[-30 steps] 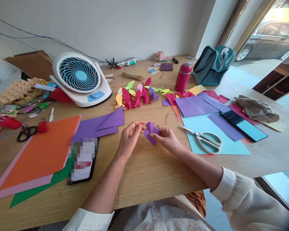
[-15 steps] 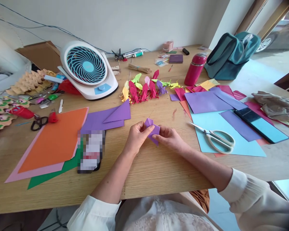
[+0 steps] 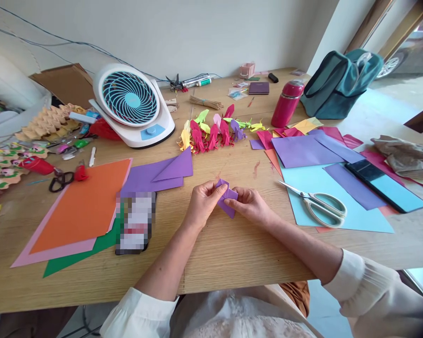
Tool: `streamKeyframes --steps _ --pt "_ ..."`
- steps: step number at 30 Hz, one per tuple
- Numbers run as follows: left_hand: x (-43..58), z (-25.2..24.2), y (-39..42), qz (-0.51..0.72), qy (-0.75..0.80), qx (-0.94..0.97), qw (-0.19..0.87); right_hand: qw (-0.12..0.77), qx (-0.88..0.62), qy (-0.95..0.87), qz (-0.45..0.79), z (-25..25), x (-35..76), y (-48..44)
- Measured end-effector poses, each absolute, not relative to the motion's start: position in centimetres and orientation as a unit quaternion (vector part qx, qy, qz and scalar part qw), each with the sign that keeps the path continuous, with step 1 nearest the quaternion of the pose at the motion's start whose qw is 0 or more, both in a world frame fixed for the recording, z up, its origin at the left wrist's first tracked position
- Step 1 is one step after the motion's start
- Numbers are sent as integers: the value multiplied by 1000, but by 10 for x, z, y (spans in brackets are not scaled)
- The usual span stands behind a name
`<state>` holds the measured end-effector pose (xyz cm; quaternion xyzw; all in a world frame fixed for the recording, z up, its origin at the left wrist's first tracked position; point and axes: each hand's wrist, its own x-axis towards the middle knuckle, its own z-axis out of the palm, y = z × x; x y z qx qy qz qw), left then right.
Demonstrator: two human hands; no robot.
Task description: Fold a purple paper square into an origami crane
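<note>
Folded purple paper [image 3: 230,194] just below the frame's centre, sloping steeply down and right along its long axis, free at the lower tip; clamped at the upper end between thumb and fingers of the left hand [image 3: 202,202], pinched at the right-hand flap by the right hand [image 3: 251,204], about equally near both. Farther out, purple sheets [image 3: 146,180] at middle left, scissors [image 3: 306,195] on light-blue paper [image 3: 370,220] at middle right.

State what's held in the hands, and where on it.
Folded purple paper: the left hand pinches its upper left part, the right hand its right side.
</note>
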<state>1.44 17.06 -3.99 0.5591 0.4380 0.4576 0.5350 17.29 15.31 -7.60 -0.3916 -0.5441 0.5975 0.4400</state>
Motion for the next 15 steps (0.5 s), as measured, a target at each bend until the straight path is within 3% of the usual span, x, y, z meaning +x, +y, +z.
streamKeyframes --steps 15 --pt "15 -42 168 463 409 521 590 453 -427 -530 576 -71 175 154"
